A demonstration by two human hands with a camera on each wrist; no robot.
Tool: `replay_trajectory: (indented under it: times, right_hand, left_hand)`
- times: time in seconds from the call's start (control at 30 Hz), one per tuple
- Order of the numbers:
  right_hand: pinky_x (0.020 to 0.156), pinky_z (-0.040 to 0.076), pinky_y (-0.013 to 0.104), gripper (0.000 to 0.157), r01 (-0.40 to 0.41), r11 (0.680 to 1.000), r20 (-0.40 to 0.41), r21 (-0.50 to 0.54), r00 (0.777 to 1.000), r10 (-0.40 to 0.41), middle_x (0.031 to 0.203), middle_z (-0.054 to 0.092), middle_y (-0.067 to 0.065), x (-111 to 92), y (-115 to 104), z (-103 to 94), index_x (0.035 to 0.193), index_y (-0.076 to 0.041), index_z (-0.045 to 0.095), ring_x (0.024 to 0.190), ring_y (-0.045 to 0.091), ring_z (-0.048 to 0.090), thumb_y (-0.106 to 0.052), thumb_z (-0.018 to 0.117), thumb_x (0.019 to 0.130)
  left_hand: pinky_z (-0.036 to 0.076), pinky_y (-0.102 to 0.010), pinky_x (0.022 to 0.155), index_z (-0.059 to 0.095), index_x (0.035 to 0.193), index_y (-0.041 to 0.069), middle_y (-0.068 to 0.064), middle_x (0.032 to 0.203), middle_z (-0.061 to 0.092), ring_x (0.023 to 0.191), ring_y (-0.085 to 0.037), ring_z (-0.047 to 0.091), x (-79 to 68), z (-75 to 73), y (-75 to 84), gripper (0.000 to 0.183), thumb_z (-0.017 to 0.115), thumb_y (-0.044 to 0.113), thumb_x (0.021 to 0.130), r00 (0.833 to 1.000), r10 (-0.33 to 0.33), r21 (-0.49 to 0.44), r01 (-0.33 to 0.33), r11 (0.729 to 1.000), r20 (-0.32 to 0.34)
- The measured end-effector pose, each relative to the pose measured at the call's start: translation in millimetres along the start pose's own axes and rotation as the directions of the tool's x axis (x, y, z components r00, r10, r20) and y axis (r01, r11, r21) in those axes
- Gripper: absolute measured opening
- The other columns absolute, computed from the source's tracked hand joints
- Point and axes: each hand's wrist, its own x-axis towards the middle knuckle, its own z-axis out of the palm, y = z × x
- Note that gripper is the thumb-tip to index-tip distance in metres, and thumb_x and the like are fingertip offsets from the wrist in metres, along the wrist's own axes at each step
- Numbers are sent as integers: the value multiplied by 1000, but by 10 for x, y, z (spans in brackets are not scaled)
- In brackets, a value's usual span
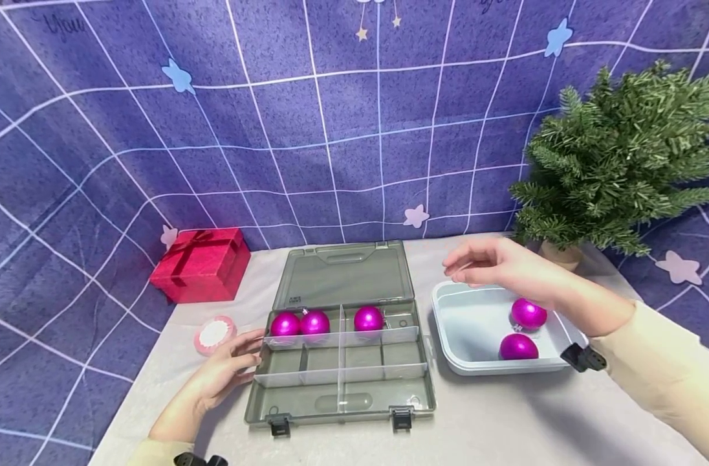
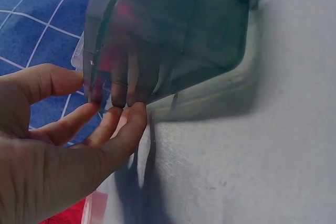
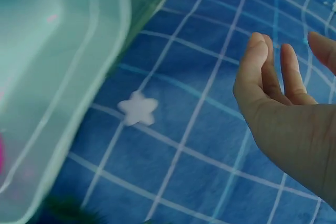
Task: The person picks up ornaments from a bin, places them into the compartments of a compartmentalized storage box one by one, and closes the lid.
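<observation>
A grey translucent compartment box [image 1: 354, 391] lies with its lid [image 1: 345, 275] laid back. Two shiny magenta baubles [image 1: 286, 324] share its back left compartment, and another bauble [image 1: 369, 319] sits in the back right one. My left hand [image 1: 220, 372] rests its fingertips against the box's left wall; in the left wrist view, those fingers [image 2: 107, 129] meet the wall near its edge. Over the back of a pale blue tub [image 1: 462, 323] hovers my right hand [image 1: 494, 262], fingers loosely bent, holding nothing. Two more baubles [image 1: 519, 347] lie in the tub's right part.
A red gift box [image 1: 202, 265] with a dark ribbon stands at the back left. Nearer is a round pink-and-white item [image 1: 215, 334], close to my left hand. A small artificial fir tree [image 1: 616, 162] rises behind the tub. Blue gridded cloth [image 1: 354, 155] hangs behind everything.
</observation>
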Motion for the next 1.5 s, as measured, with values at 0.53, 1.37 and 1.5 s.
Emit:
replay_trajectory:
  times: [0.53,1.37,1.5]
  right_hand:
    - [78,56,32,38,-184,982,100,34,979,180,112,66,17,-503,943,-179,124,16,55,93,18,66,-7,66,95]
    - [82,55,37,31,-112,896,86,-430,983,165,100,70,5,-573,1185,-100,101,2,69,95,29,67,3,79,72]
    - [81,54,38,30,-108,876,61,-471,986,154,95,69,1,-558,1189,-86,99,0,69,91,23,66,-1,82,71]
  left_hand:
    - [44,-45,97,29,156,-5,-33,154,33,122,-26,50,-14,11,-2,69,56,1,93,1000,1,12,-1,1000,-21]
    - [44,-42,95,29,157,-4,-32,155,33,124,-27,49,-7,26,-3,70,56,1,92,999,-13,7,13,1000,-39]
    - [43,-44,97,30,157,-4,-32,155,33,126,-29,48,-8,18,-8,69,56,1,93,999,-8,6,8,1000,-36]
